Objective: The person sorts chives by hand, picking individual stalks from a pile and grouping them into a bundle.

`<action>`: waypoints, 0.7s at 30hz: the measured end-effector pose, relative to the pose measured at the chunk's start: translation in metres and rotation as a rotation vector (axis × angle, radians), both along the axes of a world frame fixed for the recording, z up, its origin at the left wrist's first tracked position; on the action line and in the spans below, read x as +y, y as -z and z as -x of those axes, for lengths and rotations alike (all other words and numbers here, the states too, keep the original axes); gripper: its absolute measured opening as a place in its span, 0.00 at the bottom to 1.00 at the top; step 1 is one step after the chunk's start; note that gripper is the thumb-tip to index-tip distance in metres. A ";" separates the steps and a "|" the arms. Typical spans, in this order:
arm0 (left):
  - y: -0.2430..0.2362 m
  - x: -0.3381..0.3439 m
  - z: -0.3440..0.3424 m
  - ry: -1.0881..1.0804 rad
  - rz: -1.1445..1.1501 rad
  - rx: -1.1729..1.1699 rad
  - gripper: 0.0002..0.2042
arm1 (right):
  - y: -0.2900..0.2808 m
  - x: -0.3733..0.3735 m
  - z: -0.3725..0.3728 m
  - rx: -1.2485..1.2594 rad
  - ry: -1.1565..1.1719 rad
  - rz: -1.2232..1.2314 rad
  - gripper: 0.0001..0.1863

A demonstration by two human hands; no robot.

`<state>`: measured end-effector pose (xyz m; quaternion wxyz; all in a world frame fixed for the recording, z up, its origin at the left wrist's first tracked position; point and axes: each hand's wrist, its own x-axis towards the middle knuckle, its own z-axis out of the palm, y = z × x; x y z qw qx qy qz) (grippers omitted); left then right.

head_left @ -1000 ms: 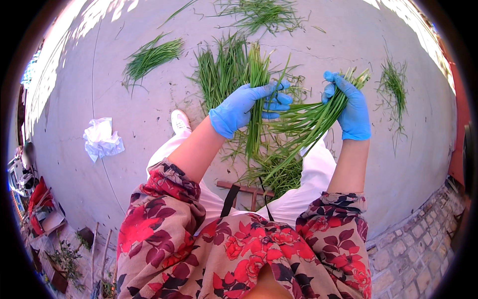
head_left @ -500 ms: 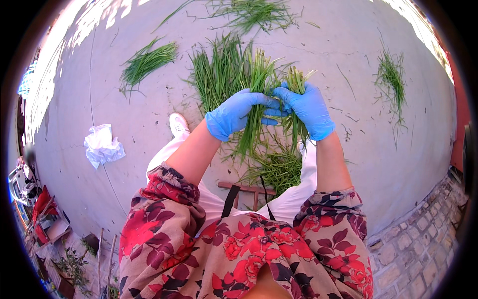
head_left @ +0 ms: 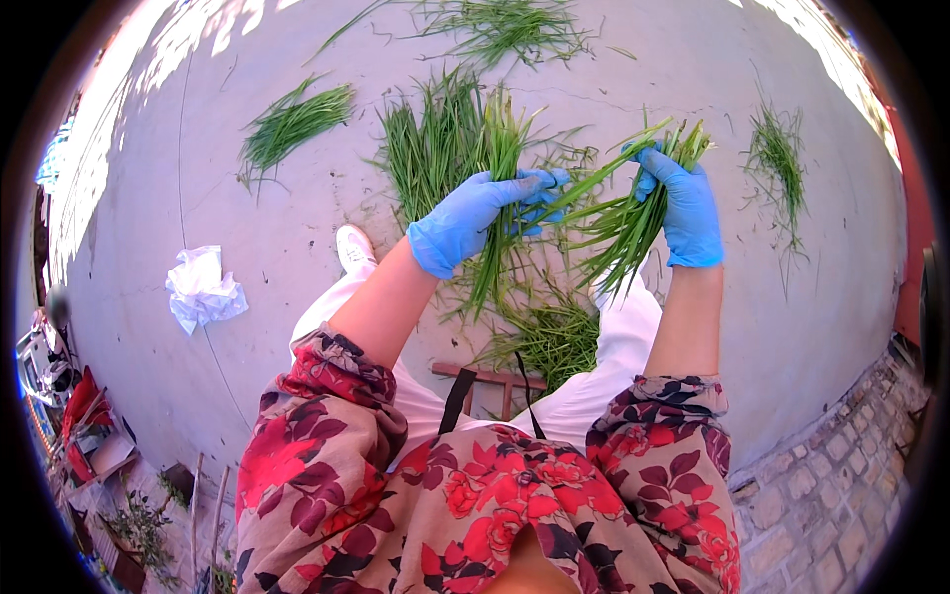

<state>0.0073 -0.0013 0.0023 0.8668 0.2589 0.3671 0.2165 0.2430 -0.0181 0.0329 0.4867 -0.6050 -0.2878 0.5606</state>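
My left hand point(head_left: 465, 220), in a blue glove, grips an upright bunch of long green leafy stalks point(head_left: 491, 277) at the centre of the view. To its right, my right hand point(head_left: 693, 223), also gloved, is closed on a second bunch point(head_left: 633, 223), whose leaves fan down and leftward. Behind my left hand lies a large pile point(head_left: 430, 144) of similar stalks on the concrete ground. A loose heap of cuttings point(head_left: 549, 337) lies below the held bunches, between my legs.
Smaller piles lie at left point(head_left: 297, 129), back point(head_left: 505, 30) and right point(head_left: 777, 158). A crumpled white sheet point(head_left: 206, 287) is left of my foot. A wooden frame point(head_left: 475, 373) is under me. Clutter point(head_left: 87, 421) lines the left edge, cobbles point(head_left: 811, 485) the lower right.
My right hand moved left to meet my left hand half a second ago and is now back to the right, still holding stalks. My left hand stayed nearly in place.
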 end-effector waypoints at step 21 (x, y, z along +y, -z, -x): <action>-0.002 0.002 0.001 -0.070 -0.012 0.071 0.17 | -0.005 0.001 -0.014 -0.219 0.137 -0.054 0.07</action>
